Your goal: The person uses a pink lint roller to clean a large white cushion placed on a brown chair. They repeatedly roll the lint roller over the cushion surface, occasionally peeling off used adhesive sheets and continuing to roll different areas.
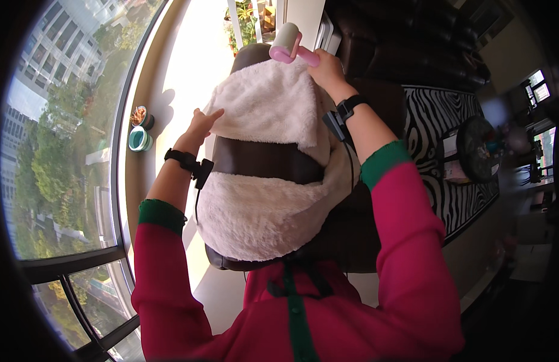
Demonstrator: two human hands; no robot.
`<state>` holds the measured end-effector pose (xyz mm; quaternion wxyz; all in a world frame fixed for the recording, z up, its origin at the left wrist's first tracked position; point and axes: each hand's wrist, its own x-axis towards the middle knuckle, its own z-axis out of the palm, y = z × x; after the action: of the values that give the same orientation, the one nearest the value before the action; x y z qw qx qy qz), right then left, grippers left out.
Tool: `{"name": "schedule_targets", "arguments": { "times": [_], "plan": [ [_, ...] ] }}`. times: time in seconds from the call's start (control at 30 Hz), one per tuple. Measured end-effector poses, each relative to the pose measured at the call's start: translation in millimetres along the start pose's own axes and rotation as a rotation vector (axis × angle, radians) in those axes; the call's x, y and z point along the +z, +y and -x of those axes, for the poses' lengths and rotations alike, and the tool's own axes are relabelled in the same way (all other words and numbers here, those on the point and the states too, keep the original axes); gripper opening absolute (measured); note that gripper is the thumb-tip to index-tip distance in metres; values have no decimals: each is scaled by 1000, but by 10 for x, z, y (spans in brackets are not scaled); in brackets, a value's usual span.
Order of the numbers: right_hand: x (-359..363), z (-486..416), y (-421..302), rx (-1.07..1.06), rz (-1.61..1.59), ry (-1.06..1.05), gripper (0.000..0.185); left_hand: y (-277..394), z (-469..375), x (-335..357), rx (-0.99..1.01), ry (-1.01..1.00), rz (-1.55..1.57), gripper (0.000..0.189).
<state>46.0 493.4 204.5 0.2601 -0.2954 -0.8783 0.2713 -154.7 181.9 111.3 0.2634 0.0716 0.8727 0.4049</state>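
My right hand (327, 72) grips the pink handle of a lint roller (285, 41), its pale roll held above the far end of a white fleece cover (266, 102). At the cover's left edge, my left hand (204, 122) rests with thumb and fingers apart. The fleece lies over a dark brown leather seat (266, 158), which shows as a bare band between the far and near parts of the cover. Both wrists wear black straps with small devices and cables.
A large window (66, 172) runs along the left. Two small pots (140, 138) stand on its sill. A dark leather sofa (374, 40) is at the upper right, with a zebra-striped rug (424, 122) and a round table (478, 149) beyond. Potted plants (245, 27) stand at the top.
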Motion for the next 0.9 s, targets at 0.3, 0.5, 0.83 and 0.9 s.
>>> {"name": "schedule_targets", "arguments": {
  "times": [0.3, 0.5, 0.83, 0.9],
  "plan": [
    [84, 9, 68, 14, -73, 25, 20, 67, -519, -245, -23, -112, -188, 58],
    [-81, 33, 28, 16, -68, 150, 19, 593, -660, -446, 61, -220, -105, 5],
    [-96, 1850, -487, -350, -355, 341, 26, 396, -703, -551, 1038, -688, 1329, 18],
    [123, 2240, -606, -331, -401, 110, 22, -124, -768, -590, 797, -795, 1173, 31]
  ]
}}
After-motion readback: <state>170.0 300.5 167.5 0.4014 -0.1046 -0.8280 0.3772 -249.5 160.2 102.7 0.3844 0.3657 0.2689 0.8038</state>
